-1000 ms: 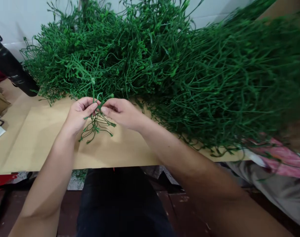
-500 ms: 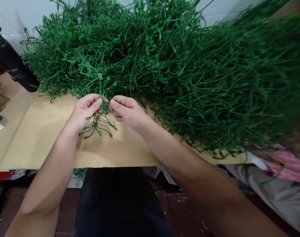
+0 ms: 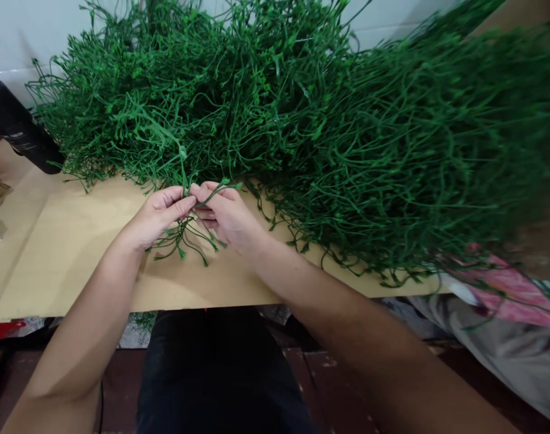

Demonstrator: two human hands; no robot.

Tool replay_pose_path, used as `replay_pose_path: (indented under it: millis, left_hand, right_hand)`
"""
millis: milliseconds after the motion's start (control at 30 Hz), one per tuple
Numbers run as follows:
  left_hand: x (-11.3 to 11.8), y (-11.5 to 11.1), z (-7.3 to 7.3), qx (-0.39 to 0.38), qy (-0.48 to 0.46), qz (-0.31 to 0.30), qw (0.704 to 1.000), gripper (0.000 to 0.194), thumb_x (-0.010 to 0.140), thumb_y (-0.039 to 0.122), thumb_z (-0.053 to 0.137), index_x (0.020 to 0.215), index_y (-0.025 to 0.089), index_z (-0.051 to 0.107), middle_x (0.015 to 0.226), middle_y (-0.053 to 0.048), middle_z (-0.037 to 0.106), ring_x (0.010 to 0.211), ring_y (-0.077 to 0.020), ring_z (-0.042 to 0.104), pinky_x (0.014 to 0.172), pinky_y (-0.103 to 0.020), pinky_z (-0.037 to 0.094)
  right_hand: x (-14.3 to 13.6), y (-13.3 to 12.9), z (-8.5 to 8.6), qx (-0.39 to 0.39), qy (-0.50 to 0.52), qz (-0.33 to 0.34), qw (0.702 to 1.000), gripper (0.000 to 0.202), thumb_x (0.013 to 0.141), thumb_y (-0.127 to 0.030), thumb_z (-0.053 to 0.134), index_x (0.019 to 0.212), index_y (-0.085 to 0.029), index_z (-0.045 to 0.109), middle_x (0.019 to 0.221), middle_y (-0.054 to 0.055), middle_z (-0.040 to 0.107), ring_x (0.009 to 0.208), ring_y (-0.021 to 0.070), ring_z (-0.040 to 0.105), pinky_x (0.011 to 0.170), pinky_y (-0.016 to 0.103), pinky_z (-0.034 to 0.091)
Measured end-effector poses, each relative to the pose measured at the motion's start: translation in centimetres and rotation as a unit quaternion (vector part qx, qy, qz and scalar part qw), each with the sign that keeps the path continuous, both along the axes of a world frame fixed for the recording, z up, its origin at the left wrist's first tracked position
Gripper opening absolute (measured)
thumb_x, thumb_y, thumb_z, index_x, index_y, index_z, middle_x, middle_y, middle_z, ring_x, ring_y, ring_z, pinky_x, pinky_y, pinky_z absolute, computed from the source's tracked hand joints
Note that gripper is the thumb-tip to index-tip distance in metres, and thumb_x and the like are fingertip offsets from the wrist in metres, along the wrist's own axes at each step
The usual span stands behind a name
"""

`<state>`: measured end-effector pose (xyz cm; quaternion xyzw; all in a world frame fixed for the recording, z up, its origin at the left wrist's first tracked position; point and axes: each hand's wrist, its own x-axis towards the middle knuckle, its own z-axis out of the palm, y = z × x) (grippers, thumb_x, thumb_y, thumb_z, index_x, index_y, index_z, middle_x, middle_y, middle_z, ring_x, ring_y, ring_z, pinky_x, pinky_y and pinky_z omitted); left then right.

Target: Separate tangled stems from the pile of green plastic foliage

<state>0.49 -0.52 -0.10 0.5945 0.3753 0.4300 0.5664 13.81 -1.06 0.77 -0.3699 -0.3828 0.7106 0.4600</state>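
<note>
Both left hand [image 3: 160, 218] and right hand [image 3: 233, 222] pinch one bunch of stems [image 3: 183, 230]. One green heap [image 3: 293, 126] lies far, one bottle [image 3: 20, 123] far left.

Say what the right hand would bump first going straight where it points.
Probably the left hand with its pinched green stems, just ahead of the right hand; whether they touch is unclear.

I see deep green all through the tangled, thin-stemmed heap of greenery [image 3: 275, 120], flecked with bright yellow-green tips. The branching, slender-stemmed sprig [image 3: 181, 240] I hold is green too, paler toward its top. My flat, cardboard-like sheet [image 3: 89, 241] is plain tan. The black, cylindrical bottle [image 3: 22, 129] bears pale lettering. My fabric trousers [image 3: 221, 374] look near-black; the crumpled cloth [image 3: 523, 295] at my right is mottled pink.
</note>
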Motion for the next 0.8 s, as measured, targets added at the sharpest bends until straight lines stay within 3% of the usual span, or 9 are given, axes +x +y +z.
replay_pose_path:
  millis: [167, 367, 500, 633, 700, 800]
  left_hand:
    - [0.1, -0.2, 0.2, -0.010, -0.019, -0.047, 0.999, 0.034, 0.064, 0.043, 0.075, 0.081, 0.014, 0.066, 0.067, 0.002, 0.060, 0.066, -0.0084, 0.055, 0.068, -0.022, 0.046]
    - [-0.5, -0.4, 0.4, -0.004, -0.021, -0.084, 0.996, 0.031, 0.068, 0.040, 0.073, 0.084, 0.014, 0.066, 0.078, -0.002, 0.065, 0.077, -0.0128, 0.059, 0.080, -0.028, 0.046]
    - [-0.7, -0.9, 0.7, 0.004, -0.051, -0.110, 0.993, 0.022, 0.071, 0.036, 0.070, 0.074, 0.014, 0.063, 0.066, 0.000, 0.057, 0.067, -0.0110, 0.054, 0.071, -0.026, 0.043]
    - [0.0, -1.5, 0.9, 0.009, -0.088, -0.129, 0.988, 0.032, 0.073, 0.036, 0.066, 0.055, 0.014, 0.052, 0.056, 0.002, 0.044, 0.056, -0.0083, 0.042, 0.056, -0.024, 0.036]
    - [0.6, -1.4, 0.6, 0.003, -0.049, -0.110, 0.993, 0.030, 0.072, 0.039, 0.068, 0.059, 0.014, 0.055, 0.058, 0.002, 0.046, 0.055, -0.0073, 0.041, 0.054, -0.023, 0.034]
    - [1.2, -0.7, 0.2, 0.013, -0.015, -0.048, 0.999, 0.033, 0.065, 0.043, 0.074, 0.066, 0.014, 0.058, 0.058, 0.004, 0.047, 0.053, -0.0052, 0.039, 0.052, -0.021, 0.032]
  right_hand:
    - [0.2, -0.2, -0.4, 0.015, 0.070, 0.040, 0.997, 0.054, 0.061, -0.041, 0.077, 0.057, -0.017, 0.028, 0.047, -0.010, 0.025, 0.040, -0.0013, 0.020, 0.037, 0.016, 0.011]
    - [0.3, -0.5, -0.6, 0.009, 0.080, 0.062, 0.995, 0.040, 0.069, -0.039, 0.071, 0.061, -0.017, 0.039, 0.046, -0.011, 0.024, 0.038, -0.0008, 0.019, 0.037, 0.016, 0.011]
    - [0.6, -0.4, -0.3, 0.021, 0.087, 0.066, 0.994, 0.041, 0.073, -0.040, 0.067, 0.062, -0.018, 0.034, 0.048, -0.012, 0.021, 0.037, -0.0011, 0.014, 0.037, 0.018, 0.008]
    - [2.5, 0.8, 1.0, 0.076, 0.126, -0.023, 0.989, 0.050, 0.081, -0.044, 0.056, 0.061, -0.019, 0.019, 0.050, -0.009, 0.015, 0.039, 0.0012, 0.011, 0.037, 0.019, 0.009]
    - [3.4, 1.3, 1.4, 0.090, 0.130, -0.050, 0.986, 0.053, 0.082, -0.048, 0.054, 0.061, -0.019, 0.014, 0.051, -0.009, 0.013, 0.039, 0.0021, 0.010, 0.037, 0.020, 0.008]
    - [3.8, 1.1, 1.4, 0.078, 0.083, -0.029, 0.993, 0.057, 0.076, -0.056, 0.057, 0.060, -0.019, 0.018, 0.050, -0.010, 0.014, 0.039, 0.0014, 0.009, 0.038, 0.020, 0.006]
